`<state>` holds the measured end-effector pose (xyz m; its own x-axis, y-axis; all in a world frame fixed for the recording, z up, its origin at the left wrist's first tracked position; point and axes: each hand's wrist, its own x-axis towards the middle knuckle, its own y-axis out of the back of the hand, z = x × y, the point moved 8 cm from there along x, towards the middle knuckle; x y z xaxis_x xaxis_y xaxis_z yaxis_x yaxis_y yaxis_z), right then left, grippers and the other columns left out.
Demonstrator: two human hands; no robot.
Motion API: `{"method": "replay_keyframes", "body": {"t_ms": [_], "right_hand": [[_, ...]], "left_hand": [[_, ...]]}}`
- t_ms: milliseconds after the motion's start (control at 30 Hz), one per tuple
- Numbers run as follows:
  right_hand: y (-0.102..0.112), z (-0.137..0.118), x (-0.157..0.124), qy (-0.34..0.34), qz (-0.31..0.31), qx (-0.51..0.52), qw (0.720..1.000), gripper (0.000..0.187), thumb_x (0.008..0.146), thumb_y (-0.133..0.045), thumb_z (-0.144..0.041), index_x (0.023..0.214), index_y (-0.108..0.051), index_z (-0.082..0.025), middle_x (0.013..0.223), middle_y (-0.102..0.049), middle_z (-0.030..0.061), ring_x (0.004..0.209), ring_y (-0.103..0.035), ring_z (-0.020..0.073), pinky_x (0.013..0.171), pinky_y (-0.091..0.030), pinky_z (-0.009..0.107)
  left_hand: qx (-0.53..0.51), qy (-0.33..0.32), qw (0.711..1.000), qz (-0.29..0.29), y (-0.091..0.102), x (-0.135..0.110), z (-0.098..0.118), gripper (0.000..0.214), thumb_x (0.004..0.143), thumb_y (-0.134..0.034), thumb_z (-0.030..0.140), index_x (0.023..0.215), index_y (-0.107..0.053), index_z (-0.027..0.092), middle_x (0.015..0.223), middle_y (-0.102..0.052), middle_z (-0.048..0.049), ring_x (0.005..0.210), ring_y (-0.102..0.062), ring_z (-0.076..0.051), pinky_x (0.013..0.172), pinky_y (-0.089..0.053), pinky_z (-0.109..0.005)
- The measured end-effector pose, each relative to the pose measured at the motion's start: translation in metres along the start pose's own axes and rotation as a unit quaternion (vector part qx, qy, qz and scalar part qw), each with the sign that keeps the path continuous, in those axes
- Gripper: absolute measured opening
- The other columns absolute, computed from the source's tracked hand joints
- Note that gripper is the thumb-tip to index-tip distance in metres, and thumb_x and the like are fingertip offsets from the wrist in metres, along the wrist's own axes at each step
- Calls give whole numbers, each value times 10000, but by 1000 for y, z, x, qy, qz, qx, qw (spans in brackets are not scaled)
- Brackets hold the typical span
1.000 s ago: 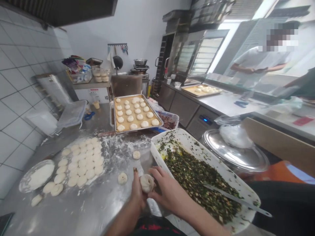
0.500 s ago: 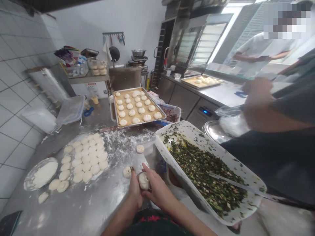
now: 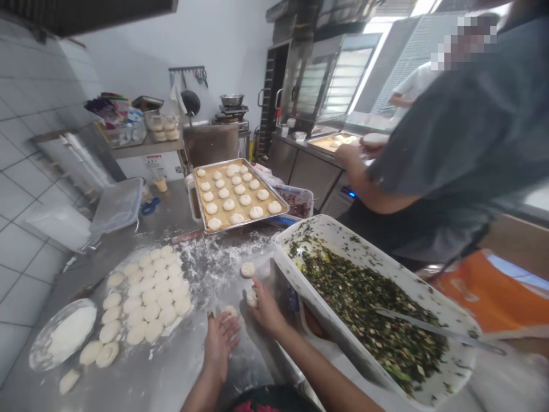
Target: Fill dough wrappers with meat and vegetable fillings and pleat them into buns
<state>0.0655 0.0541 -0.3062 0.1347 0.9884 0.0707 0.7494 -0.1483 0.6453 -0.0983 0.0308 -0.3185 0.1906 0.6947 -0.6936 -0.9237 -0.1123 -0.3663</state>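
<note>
My left hand (image 3: 221, 343) lies palm up and open over the floured steel table (image 3: 206, 269), with a dark speck at the thumb tip. A round dough bun (image 3: 230, 311) sits just beyond its fingers. My right hand (image 3: 266, 306) pinches a small pleated dough bun (image 3: 252, 297) against its fingertips. Another pleated bun (image 3: 247, 269) stands a little farther on. To the right is a white tray (image 3: 326, 240) heaped with chopped green filling, a long spatula (image 3: 437, 328) lying in it. Several flat dough rounds (image 3: 150, 300) lie in rows at left.
A person in a grey shirt (image 3: 454, 154) leans in at right, holding a bun (image 3: 375, 140) over the far counter. A tray of buns (image 3: 234, 197) stands behind the flour, beside a small box of dark filling (image 3: 294, 201). A floured plate (image 3: 64, 335) lies at left.
My hands have come apart, and the bun held between them now sits by my right fingertips. The grey-shirted person has moved in at right, hiding the steel lid. My view has swung slightly.
</note>
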Motion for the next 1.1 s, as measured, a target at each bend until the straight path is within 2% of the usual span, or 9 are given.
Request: {"method": "replay_keyframes", "body": {"t_ms": [167, 267, 467, 733, 967, 1100], "right_hand": [[-16, 20, 6, -19, -17, -43, 999, 734, 617, -513, -48, 1302, -260, -126, 1141, -453, 121, 1067, -402, 239, 929, -299, 350], [-13, 21, 1, -18, -21, -62, 998, 774, 597, -560, -84, 1306, -254, -129, 1195, -416, 126, 1108, -365, 252, 956, -263, 348], [2, 18, -4, -26, -6, -63, 998, 725, 650, -587, -209, 1293, -260, -137, 1259, -345, 120, 1166, -301, 239, 985, -234, 334], [-7, 24, -4, -49, 3, -62, 997, 742, 629, -611, -211, 1283, -271, -122, 1253, -331, 125, 1148, -311, 243, 973, -251, 319], [-16, 32, -5, -54, 1, -74, 996, 758, 613, -618, -242, 1283, -280, -130, 1244, -338, 119, 1132, -321, 240, 962, -266, 317], [-18, 33, -5, -44, 6, -83, 996, 772, 604, -618, -245, 1284, -276, -123, 1242, -340, 120, 1131, -322, 240, 965, -264, 315]], "left_hand": [[-16, 7, 999, 29, 32, 8, 1, 460, 794, -339, 509, 1068, -456, 159, 978, -589, -117, 846, -587, -215, 723, -450, -324], [-9, -6, 999, 45, 41, 12, 6, 404, 797, -374, 468, 1050, -461, 165, 971, -593, -103, 853, -586, -209, 725, -450, -312], [5, -34, 998, 60, 44, 23, 21, 349, 807, -379, 433, 1012, -489, 173, 936, -600, -86, 857, -588, -207, 710, -457, -310], [14, -59, 995, 73, 52, 27, 32, 311, 815, -373, 399, 987, -516, 183, 939, -594, -73, 862, -581, -193, 704, -465, -301], [27, -64, 993, 99, 75, 29, 25, 381, 817, -335, 451, 987, -520, 165, 980, -577, -97, 902, -565, -211, 736, -467, -333], [34, -66, 993, 95, 79, 32, 20, 395, 816, -331, 466, 982, -515, 159, 1002, -566, -101, 904, -560, -203, 735, -475, -324]]}}
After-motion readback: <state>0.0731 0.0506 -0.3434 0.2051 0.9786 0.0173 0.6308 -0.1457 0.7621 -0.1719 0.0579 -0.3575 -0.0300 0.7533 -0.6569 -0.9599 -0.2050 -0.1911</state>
